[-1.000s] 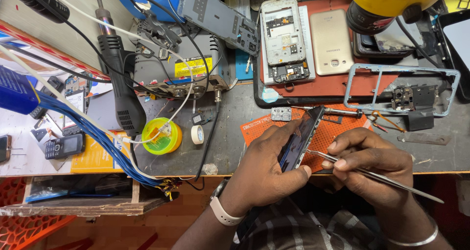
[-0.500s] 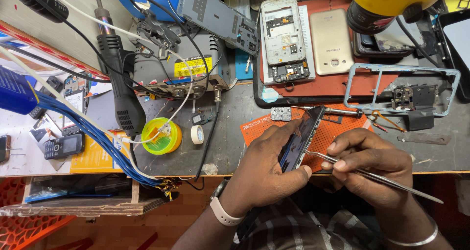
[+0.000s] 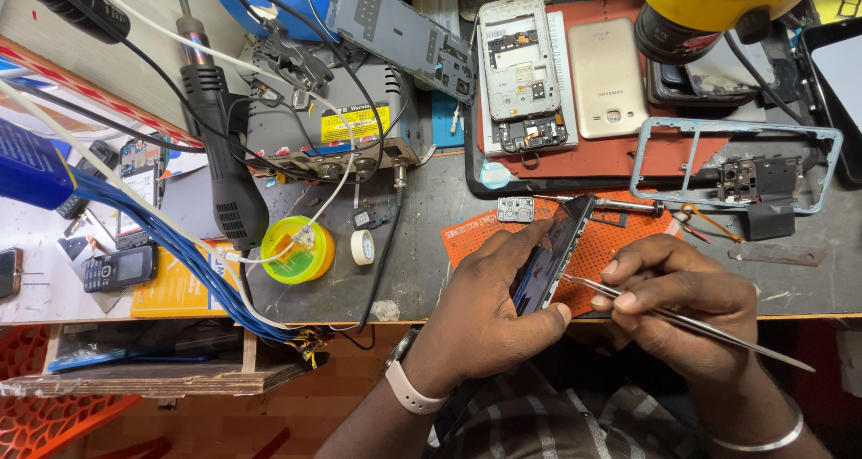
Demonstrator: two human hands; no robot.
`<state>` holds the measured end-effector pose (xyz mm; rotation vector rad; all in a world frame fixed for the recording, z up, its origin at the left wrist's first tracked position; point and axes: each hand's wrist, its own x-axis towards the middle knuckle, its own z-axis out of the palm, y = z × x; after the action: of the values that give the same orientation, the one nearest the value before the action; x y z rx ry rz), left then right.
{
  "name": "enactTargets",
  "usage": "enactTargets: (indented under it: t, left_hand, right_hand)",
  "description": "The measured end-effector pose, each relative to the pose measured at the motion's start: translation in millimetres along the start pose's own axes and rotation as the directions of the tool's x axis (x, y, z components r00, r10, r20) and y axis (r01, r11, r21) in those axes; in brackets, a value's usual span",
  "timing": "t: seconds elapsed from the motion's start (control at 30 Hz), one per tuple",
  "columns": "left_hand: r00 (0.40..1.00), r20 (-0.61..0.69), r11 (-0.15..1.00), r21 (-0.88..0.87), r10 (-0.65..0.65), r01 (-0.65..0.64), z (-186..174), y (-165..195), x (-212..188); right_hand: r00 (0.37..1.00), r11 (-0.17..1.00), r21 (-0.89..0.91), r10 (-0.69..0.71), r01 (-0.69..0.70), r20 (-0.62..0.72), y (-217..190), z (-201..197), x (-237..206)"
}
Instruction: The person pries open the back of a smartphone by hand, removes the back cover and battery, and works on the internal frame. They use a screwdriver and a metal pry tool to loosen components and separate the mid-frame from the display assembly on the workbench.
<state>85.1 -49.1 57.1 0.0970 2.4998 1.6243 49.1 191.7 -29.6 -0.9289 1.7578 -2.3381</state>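
My left hand [image 3: 480,311] grips a dark phone [image 3: 552,257], held on edge and tilted above an orange perforated mat [image 3: 620,234]. My right hand [image 3: 682,302] pinches thin metal tweezers [image 3: 682,320]; their tip touches the phone's side near my left thumb. A white band sits on my left wrist and a metal bangle on my right.
An opened phone body [image 3: 516,73] and a gold back cover [image 3: 608,77] lie on a red mat behind. A blue-grey phone frame [image 3: 736,167], a hot-air gun [image 3: 220,136], a grey rework station [image 3: 332,127], a yellow-green solder reel [image 3: 296,250] and a small tape roll [image 3: 362,247] crowd the bench.
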Motion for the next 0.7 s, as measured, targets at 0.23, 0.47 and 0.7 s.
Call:
enactTargets:
  t: [0.23, 0.47, 0.7]
  left_hand:
    - [1.000, -0.009, 1.000, 0.002, 0.025, -0.025, 0.2, -1.7, -0.5]
    - [1.000, 0.002, 1.000, -0.007, 0.008, -0.008, 0.5, 0.3, 0.0]
    - [1.000, 0.001, 1.000, -0.009, 0.014, -0.014, -0.1, 0.9, 0.4]
  right_hand:
    - [1.000, 0.999, -0.043, 0.001, -0.001, 0.014, -1.2, 0.1, 0.2]
    - [1.000, 1.000, -0.025, -0.008, 0.009, 0.016, -0.8, 0.5, 2.3]
    - [0.999, 0.999, 0.009, -0.032, 0.032, 0.019, 1.3, 0.6, 2.7]
